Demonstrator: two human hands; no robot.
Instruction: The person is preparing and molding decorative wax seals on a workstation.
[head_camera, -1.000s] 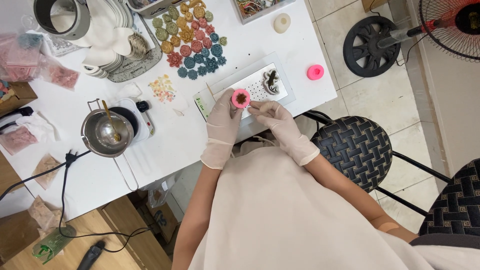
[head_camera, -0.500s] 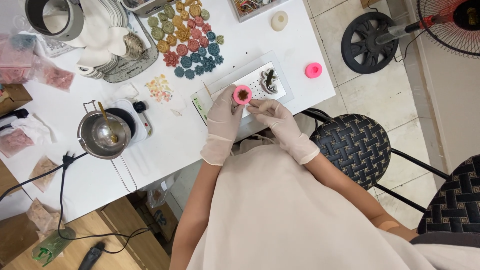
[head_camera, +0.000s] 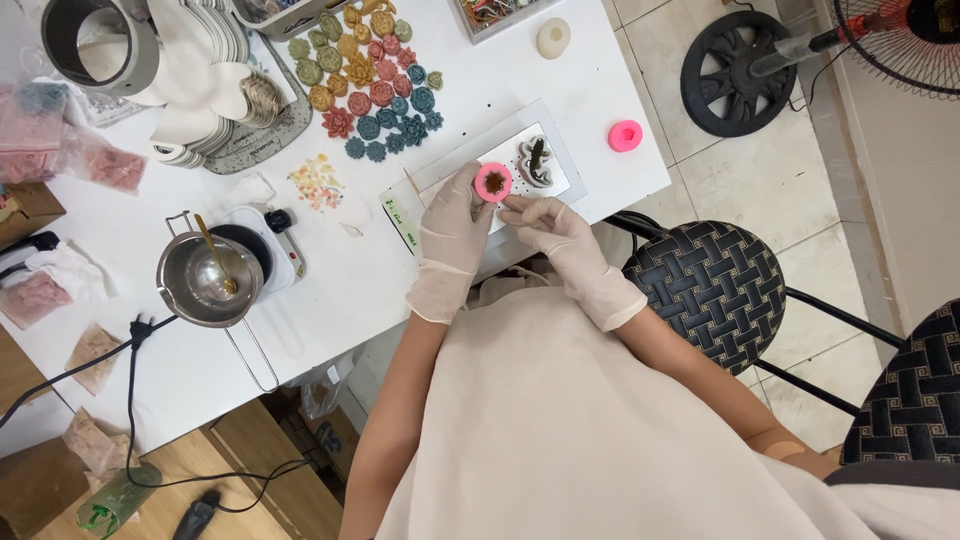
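- the left hand (head_camera: 452, 232), gloved, reached up from six o'clock and held a small round pink mould (head_camera: 493, 181) at its fingertips, thumb and fingers clamped on the mould's rim.
- the pink mould sat at about one o'clock from the middle of the left hand, its open face turned up toward the camera, with a dark brown fill showing in its centre.
- being round, the mould had no clear long axis; what counted was its open face, which looked up and slightly toward the person.
- the right hand (head_camera: 560, 235), also gloved, lay at about four o'clock from the mould, just beside it, its fingers drawn together as if pinching a thin stick whose tip pointed toward ten o'clock, at the mould; whether the tip touched the fill i could not tell.
- the left hand was the nearer one, already in contact; the right came at the mould from the side.
- the mould hovered over a flat white tray (head_camera: 556, 160), at nine o'clock from a pale flower-shaped mould (head_camera: 535, 162) lying there with something dark in it.
- further off, at about eleven o'clock, lay a cluster of coloured flower-shaped casts (head_camera: 365, 85); another pink mould (head_camera: 625, 135) sat alone at two o'clock on the white table (head_camera: 330, 290).
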